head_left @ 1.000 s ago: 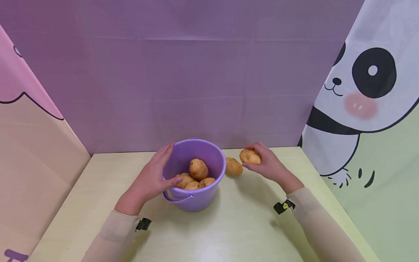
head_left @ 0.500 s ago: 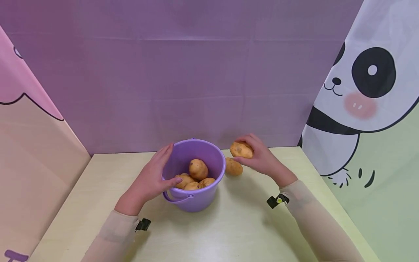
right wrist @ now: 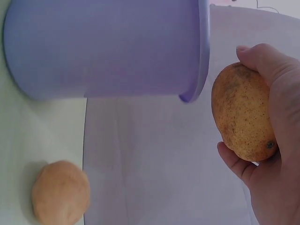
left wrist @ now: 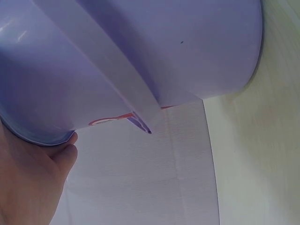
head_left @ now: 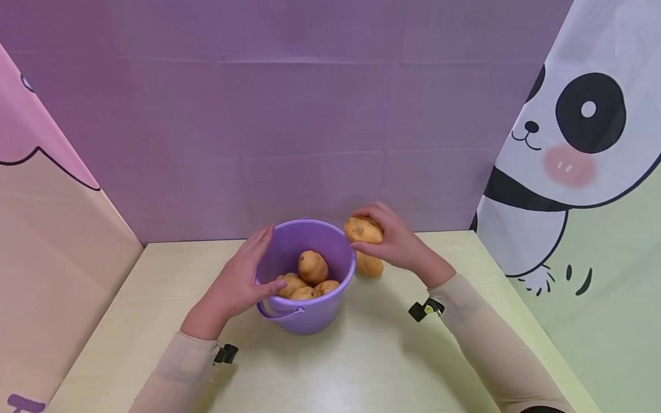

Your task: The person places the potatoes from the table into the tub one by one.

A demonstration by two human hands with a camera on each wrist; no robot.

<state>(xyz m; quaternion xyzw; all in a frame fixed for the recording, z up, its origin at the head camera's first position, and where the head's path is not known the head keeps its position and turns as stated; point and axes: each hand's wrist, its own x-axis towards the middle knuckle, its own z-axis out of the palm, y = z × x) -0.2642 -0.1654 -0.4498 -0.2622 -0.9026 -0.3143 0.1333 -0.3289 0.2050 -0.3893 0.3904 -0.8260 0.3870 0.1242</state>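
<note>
Far L: pink/beige panel (head_left: 51,258), then L hand (head_left: 240,281), sleeved arm, blk device (head_left: 226,354) at wrist. L hand spread at L side of purple bucket (head_left: 315,315), fingers fairly straight along rim, thumb apart, reaching over near rim. Bucket upright on table (head_left: 361,367), handle (head_left: 281,316) hanging down on near side. Min. 4 inner potatoes (head_left: 312,267) visible inside. R of bucket, just beside it: loose potato (head_left: 369,265) on table, partly hidden by R hand in head view. Held potato (head_left: 364,229) is up by bucket's R rim, approx. rim height or above, small gap in R wrist view. R hand (head_left: 395,244) pinches it betw. thumb & fingers. Far R: panda panel (head_left: 588,172); purple backdrop (head_left: 310,115) behind all.
</note>
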